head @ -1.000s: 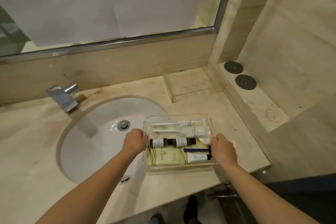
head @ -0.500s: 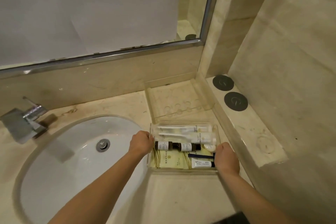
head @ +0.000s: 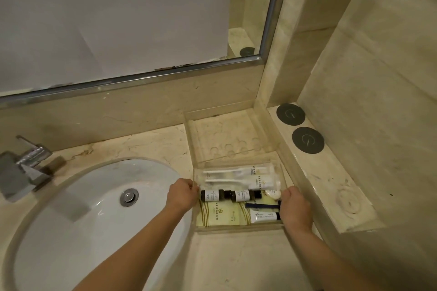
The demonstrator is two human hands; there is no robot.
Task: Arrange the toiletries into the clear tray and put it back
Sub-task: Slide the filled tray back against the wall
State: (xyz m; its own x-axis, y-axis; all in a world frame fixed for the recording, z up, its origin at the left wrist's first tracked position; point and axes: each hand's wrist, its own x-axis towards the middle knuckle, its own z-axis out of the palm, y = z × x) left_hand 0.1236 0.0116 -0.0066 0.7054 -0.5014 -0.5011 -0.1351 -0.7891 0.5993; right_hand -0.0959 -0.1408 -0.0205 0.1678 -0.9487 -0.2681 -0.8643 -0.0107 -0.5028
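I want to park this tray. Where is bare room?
Bare: the clear stand between the back wall and the tray, and the counter in front of it. Crowded: the ledge's far end holds two dark discs.

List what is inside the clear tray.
The clear tray holds two white toothbrush packets, two dark bottles, yellow sachets, a blue razor and a white tube. The right hand covers their ends.

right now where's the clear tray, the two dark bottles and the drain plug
clear tray [head: 238,228]: head view, on its near wall
two dark bottles [head: 230,195]: head view, on the dark cap where they meet end to end
drain plug [head: 128,197]: head view, on its chrome top in the basin
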